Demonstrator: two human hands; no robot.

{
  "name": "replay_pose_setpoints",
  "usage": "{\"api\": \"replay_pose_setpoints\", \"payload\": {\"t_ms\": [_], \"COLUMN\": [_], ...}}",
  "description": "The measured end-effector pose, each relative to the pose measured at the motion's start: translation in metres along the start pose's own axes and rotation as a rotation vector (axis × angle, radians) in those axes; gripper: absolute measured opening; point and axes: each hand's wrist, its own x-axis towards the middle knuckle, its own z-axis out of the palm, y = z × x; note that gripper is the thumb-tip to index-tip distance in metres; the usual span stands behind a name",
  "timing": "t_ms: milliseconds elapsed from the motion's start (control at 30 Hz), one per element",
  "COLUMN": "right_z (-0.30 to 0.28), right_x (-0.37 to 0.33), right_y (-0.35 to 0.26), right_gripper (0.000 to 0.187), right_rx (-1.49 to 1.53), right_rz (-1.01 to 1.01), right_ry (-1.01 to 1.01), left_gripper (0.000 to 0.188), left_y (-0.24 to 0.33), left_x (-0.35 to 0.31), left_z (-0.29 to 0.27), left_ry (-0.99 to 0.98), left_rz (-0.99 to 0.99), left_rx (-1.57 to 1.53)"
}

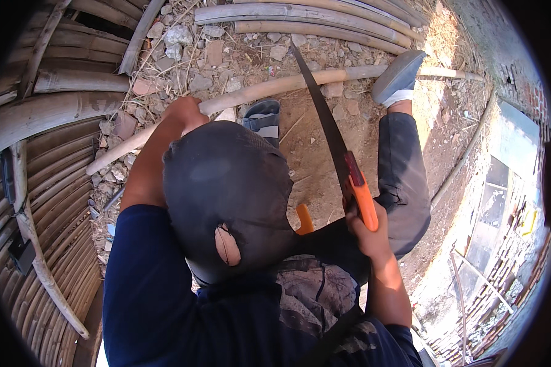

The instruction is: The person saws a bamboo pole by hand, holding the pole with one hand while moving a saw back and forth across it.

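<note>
A black head covering [226, 177] lies behind and right of the left hand. The bamboo pole [269, 88] runs under the left hand [187, 113] and out to its right, beneath a grey shoe [400, 76]. The saw [329, 125] extends forward-left from the right hand [373, 232], crossing the pole in view; contact is unclear. The left hand curls over the pole, arm reaching forward; the right clasps the saw's orange handle [363, 199], elbow bent. Any lettering on its dark-red patch [353, 169] is too small to read.

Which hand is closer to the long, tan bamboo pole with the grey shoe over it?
Left. The left hand is on the tan bamboo pole; the right hand is away from it, holding an orange-handled saw with a dark blade.
</note>
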Motion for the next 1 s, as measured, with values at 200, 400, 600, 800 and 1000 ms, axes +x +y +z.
{"api": "replay_pose_setpoints", "payload": {"t_ms": [200, 400, 600, 800, 1000], "right_z": [0.010, 0.012, 0.003, 0.016, 0.005], "right_x": [-0.003, 0.002, 0.028, 0.006, 0.013], "right_y": [-0.002, 0.002, 0.012, 0.006, 0.014], "right_gripper": [0.009, 0.006, 0.008, 0.003, 0.006], "right_rx": [-0.056, 0.043, 0.085, 0.008, 0.086], "right_rz": [-0.055, -0.010, -0.031, -0.067, 0.031], "right_ry": [0.042, 0.019, 0.027, 0.032, 0.050], "left_gripper": [0.060, 0.060, 0.060, 0.059, 0.057], "left_y": [0.005, -0.013, 0.002, -0.006, 0.009], "left_x": [-0.003, 0.007, 0.005, 0.006, -0.009], "left_z": [0.004, 0.008, 0.004, 0.000, 0.007], "left_ry": [0.012, -0.021, 0.013, -0.024, 0.039], "left_rz": [-0.006, 0.024, 0.018, 0.032, -0.008], "left_rx": [-0.038, -0.022, -0.040, 0.008, -0.022]}}
